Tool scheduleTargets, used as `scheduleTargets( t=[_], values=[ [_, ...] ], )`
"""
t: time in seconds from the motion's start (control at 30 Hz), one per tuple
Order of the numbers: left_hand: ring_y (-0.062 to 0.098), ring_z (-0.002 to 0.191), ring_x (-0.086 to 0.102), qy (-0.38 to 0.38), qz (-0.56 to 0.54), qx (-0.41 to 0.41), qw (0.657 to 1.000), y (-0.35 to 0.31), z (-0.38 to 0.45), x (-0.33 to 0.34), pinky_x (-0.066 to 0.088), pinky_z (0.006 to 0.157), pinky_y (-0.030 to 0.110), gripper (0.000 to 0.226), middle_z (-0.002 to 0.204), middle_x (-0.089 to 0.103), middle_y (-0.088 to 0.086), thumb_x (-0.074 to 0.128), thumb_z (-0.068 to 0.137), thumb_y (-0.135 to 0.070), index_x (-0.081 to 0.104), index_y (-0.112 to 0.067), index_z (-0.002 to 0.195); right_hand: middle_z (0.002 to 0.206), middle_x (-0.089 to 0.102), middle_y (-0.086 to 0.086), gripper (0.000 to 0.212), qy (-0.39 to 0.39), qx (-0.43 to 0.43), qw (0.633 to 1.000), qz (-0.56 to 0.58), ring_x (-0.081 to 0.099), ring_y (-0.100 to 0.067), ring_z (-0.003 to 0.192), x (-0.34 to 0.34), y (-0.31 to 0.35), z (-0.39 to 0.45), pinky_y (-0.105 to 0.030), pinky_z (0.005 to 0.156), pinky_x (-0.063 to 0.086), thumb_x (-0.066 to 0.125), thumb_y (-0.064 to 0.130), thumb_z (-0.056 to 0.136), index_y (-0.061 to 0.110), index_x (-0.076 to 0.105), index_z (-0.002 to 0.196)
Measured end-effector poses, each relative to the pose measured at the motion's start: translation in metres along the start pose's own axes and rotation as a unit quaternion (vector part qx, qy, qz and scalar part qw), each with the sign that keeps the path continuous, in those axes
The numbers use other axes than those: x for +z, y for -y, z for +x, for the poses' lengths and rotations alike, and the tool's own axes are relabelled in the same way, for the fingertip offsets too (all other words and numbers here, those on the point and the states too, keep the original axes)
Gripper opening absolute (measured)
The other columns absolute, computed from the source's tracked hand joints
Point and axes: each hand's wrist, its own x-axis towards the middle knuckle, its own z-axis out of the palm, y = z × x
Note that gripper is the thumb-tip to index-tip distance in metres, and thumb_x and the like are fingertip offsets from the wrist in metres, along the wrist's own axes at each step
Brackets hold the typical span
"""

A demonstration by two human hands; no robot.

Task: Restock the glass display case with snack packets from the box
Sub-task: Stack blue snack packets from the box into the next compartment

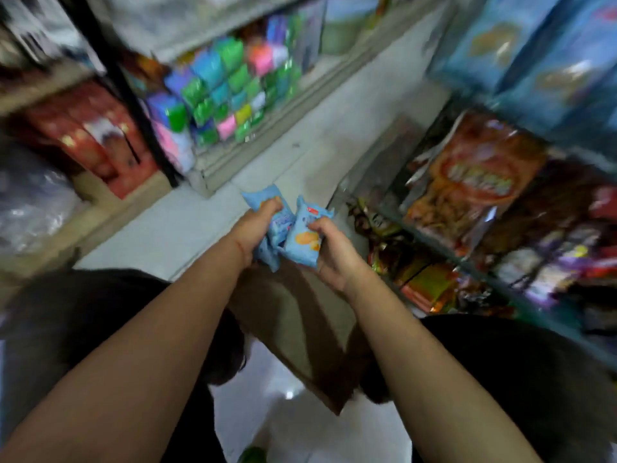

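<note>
Both my hands are raised over a brown cardboard box (pixel 300 332) that sits between my knees. My left hand (pixel 257 225) grips a bunch of light blue snack packets (pixel 267 202) from above. My right hand (pixel 330 248) holds another light blue packet (pixel 303 242) with a yellow picture on it, its fingers curled round the packet's right edge. The two bundles touch each other. The glass display case (pixel 484 262) stands to the right, its shelves packed with orange, purple and brown snack bags. The whole picture is blurred by motion.
A low shelf (pixel 233 152) at the far left holds stacked green, blue and pink packs. Red cartons (pixel 93 135) stand on a shelf further left. Large blue bags (pixel 534 55) fill the top right. A pale tiled floor (pixel 187 228) runs between the shelves.
</note>
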Motion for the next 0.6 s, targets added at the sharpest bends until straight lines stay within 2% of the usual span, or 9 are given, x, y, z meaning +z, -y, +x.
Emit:
scheduleTargets(
  t=[0.07,0.17,0.2,0.3,0.37,0.43,0.5,0.57,0.6],
  values=[
    [0.01,0.038,0.057,0.006,-0.004,0.069,0.998,-0.037,-0.051,0.001,0.042,0.039,0.014,0.035,0.055,0.063,-0.001,0.047,0.095,-0.048,0.056,-0.019,0.077,0.114,0.066,-0.019,0.031,0.0,-0.052,0.998,-0.043,0.063,-0.032,0.102,0.028,0.028,-0.044,-0.05,0.102,0.045,0.047,0.02,0.093,0.003,0.061,0.116],
    [0.013,0.046,0.057,-0.011,-0.005,0.158,0.987,-0.087,-0.121,0.008,0.042,0.056,0.022,0.036,0.063,0.061,0.0,0.053,0.088,-0.056,0.057,-0.022,0.075,0.091,0.069,-0.012,0.015,-0.005,-0.176,0.973,-0.152,0.065,-0.021,0.076,0.068,0.071,-0.116,-0.037,0.08,0.05,0.054,0.02,0.091,0.012,0.066,0.092],
    [0.013,0.048,0.057,-0.017,-0.007,0.19,0.982,-0.103,-0.144,0.013,0.042,0.058,0.024,0.036,0.064,0.061,-0.001,0.054,0.086,-0.057,0.058,-0.023,0.076,0.089,0.068,-0.011,0.01,-0.01,-0.226,0.957,-0.181,0.064,-0.022,0.077,0.08,0.086,-0.142,-0.038,0.08,0.049,0.06,0.02,0.086,0.014,0.066,0.091],
    [0.016,0.061,0.061,-0.017,0.002,0.292,0.956,-0.142,-0.201,0.035,0.047,0.064,0.03,0.036,0.073,0.068,-0.003,0.057,0.077,-0.061,0.064,-0.026,0.079,0.091,0.07,-0.006,0.025,-0.036,-0.38,0.898,-0.22,0.067,-0.026,0.087,0.104,0.132,-0.216,-0.042,0.082,0.052,0.068,0.019,0.074,0.02,0.063,0.099],
    [0.01,0.066,0.064,-0.018,0.026,0.364,0.931,-0.163,-0.229,0.053,0.052,0.065,0.028,0.032,0.082,0.071,-0.003,0.061,0.079,-0.059,0.068,-0.027,0.081,0.09,0.069,-0.002,0.028,-0.06,-0.46,0.854,-0.236,0.071,-0.018,0.08,0.114,0.16,-0.265,-0.027,0.067,0.054,0.067,0.01,0.083,0.019,0.056,0.108],
    [0.0,0.06,0.059,-0.025,0.056,0.402,0.914,-0.177,-0.256,0.073,0.047,0.052,0.012,0.027,0.081,0.067,-0.006,0.062,0.087,-0.048,0.067,-0.022,0.086,0.093,0.067,0.004,0.034,-0.094,-0.516,0.814,-0.251,0.072,-0.011,0.079,0.116,0.186,-0.303,-0.018,0.061,0.05,0.065,0.004,0.087,0.021,0.05,0.112],
    [-0.004,0.06,0.052,-0.024,0.09,0.42,0.903,-0.187,-0.269,0.089,0.037,0.044,0.003,0.018,0.081,0.063,-0.007,0.06,0.093,-0.035,0.067,-0.018,0.095,0.103,0.065,-0.001,0.039,-0.121,-0.55,0.777,-0.281,0.071,-0.013,0.083,0.113,0.209,-0.324,-0.016,0.059,0.05,0.069,0.002,0.083,0.023,0.05,0.11],
    [0.004,0.07,0.058,-0.013,0.108,0.424,0.899,-0.194,-0.272,0.102,0.039,0.051,0.003,0.023,0.091,0.068,0.001,0.063,0.091,-0.031,0.07,-0.012,0.103,0.104,0.066,-0.006,0.042,-0.166,-0.556,0.744,-0.332,0.068,-0.015,0.08,0.107,0.23,-0.329,-0.02,0.056,0.051,0.074,0.003,0.079,0.022,0.051,0.108],
    [0.009,0.076,0.063,-0.006,0.115,0.415,0.902,-0.198,-0.273,0.105,0.044,0.059,0.008,0.027,0.094,0.07,0.003,0.067,0.088,-0.033,0.071,-0.012,0.104,0.102,0.066,-0.006,0.044,-0.194,-0.553,0.725,-0.362,0.066,-0.015,0.078,0.106,0.239,-0.329,-0.021,0.055,0.052,0.076,0.004,0.077,0.021,0.051,0.11]
  ],
)
